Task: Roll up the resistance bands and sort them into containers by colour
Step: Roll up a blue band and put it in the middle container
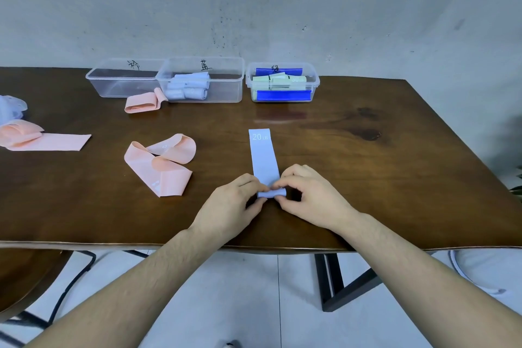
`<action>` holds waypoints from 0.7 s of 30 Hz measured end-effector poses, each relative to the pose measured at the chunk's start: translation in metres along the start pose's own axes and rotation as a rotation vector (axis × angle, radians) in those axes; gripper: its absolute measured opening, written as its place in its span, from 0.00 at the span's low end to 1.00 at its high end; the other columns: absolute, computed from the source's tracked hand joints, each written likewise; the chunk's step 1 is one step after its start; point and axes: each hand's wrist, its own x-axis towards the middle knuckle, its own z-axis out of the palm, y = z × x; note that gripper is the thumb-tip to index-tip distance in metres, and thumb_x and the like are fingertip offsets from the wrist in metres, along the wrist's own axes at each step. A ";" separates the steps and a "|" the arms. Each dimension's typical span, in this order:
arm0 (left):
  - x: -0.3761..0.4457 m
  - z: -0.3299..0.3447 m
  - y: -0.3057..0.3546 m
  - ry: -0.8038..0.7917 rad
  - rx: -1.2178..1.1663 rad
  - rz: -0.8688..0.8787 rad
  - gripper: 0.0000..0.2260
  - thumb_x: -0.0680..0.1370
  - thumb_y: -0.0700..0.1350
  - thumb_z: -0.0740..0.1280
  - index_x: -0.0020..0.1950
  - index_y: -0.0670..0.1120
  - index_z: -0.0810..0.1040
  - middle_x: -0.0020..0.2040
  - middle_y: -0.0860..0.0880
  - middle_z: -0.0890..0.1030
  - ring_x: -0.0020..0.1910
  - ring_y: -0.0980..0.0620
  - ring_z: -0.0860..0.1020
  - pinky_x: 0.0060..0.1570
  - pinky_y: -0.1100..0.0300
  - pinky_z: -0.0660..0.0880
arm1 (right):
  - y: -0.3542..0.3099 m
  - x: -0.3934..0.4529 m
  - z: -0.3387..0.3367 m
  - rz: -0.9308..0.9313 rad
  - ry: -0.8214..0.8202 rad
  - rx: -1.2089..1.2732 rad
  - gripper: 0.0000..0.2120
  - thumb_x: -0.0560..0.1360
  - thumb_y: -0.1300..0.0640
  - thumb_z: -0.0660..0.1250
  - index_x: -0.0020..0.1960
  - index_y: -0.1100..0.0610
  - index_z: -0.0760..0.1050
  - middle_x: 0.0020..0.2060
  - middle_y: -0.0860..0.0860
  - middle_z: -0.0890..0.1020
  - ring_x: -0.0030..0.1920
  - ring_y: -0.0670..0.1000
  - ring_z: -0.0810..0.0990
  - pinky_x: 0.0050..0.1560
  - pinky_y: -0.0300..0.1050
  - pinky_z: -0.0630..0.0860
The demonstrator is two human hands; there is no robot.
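Near the front edge of the dark brown wooden table point(367, 150), left hand point(230, 206) and right hand point(308, 198) both curled, fingertips pinching the rolled near end of a pale blue flat resistance band point(264, 161); rest of that band lying flat, stretching away toward the far side, "20 LB" printed at its far end

Left of the hands, a loose, twisted pink resistance band point(161, 164) on the tabletop; further left, another pink band partly flattened point(45, 140), with a crumpled pale blue band point(11, 107) just beyond it at the left edge

Farther back, a folded pink band point(144, 103) touching the front of the containers

Along the far side, three clear plastic containers in a row: left container point(113, 82) holding nothing visible, middle container point(223, 79) holding rolled pale blue bands, right container point(282, 82), slightly apart, holding rolled pale green bands and dark blue ones
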 end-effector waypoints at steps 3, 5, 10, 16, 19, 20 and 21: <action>0.002 0.001 -0.002 0.023 0.023 -0.002 0.09 0.78 0.45 0.70 0.58 0.48 0.82 0.51 0.57 0.78 0.39 0.62 0.71 0.38 0.76 0.65 | 0.001 -0.001 -0.001 -0.013 0.007 0.019 0.13 0.75 0.55 0.72 0.59 0.46 0.81 0.52 0.41 0.77 0.54 0.44 0.74 0.54 0.35 0.71; 0.003 0.001 -0.002 0.032 0.033 -0.005 0.09 0.79 0.45 0.69 0.58 0.48 0.82 0.51 0.56 0.78 0.39 0.59 0.73 0.39 0.71 0.69 | 0.001 -0.001 -0.001 -0.016 -0.004 0.012 0.12 0.76 0.55 0.72 0.58 0.46 0.81 0.52 0.40 0.77 0.53 0.43 0.74 0.53 0.34 0.70; 0.006 0.000 0.000 0.027 0.018 -0.016 0.10 0.79 0.45 0.69 0.60 0.48 0.81 0.53 0.56 0.77 0.38 0.59 0.71 0.37 0.75 0.66 | 0.004 0.005 -0.001 0.015 -0.007 0.016 0.11 0.77 0.54 0.71 0.58 0.47 0.81 0.50 0.40 0.78 0.50 0.40 0.73 0.48 0.31 0.67; 0.009 0.001 -0.003 0.031 0.007 -0.027 0.09 0.78 0.43 0.70 0.58 0.48 0.82 0.52 0.56 0.78 0.41 0.63 0.69 0.38 0.76 0.65 | 0.005 0.010 -0.001 0.033 -0.021 0.012 0.12 0.77 0.53 0.70 0.61 0.49 0.81 0.50 0.41 0.77 0.50 0.41 0.73 0.49 0.35 0.70; 0.011 0.002 -0.005 0.040 0.027 -0.026 0.09 0.78 0.44 0.70 0.58 0.48 0.82 0.52 0.56 0.79 0.41 0.63 0.69 0.41 0.73 0.66 | 0.006 0.009 -0.001 0.005 0.007 0.035 0.13 0.76 0.54 0.72 0.60 0.48 0.80 0.52 0.40 0.76 0.53 0.42 0.75 0.49 0.32 0.70; 0.012 0.002 -0.006 0.039 0.030 -0.024 0.09 0.78 0.44 0.70 0.58 0.48 0.82 0.52 0.56 0.79 0.41 0.63 0.69 0.41 0.71 0.68 | 0.007 0.009 -0.001 0.004 0.008 0.034 0.12 0.76 0.55 0.72 0.59 0.48 0.80 0.52 0.39 0.75 0.53 0.41 0.75 0.48 0.30 0.68; 0.012 0.002 -0.006 0.036 0.031 -0.026 0.09 0.78 0.44 0.70 0.59 0.48 0.82 0.52 0.56 0.78 0.40 0.62 0.70 0.41 0.69 0.69 | 0.008 0.009 -0.001 0.005 0.006 0.030 0.11 0.76 0.55 0.72 0.58 0.47 0.80 0.52 0.38 0.75 0.53 0.39 0.74 0.48 0.29 0.66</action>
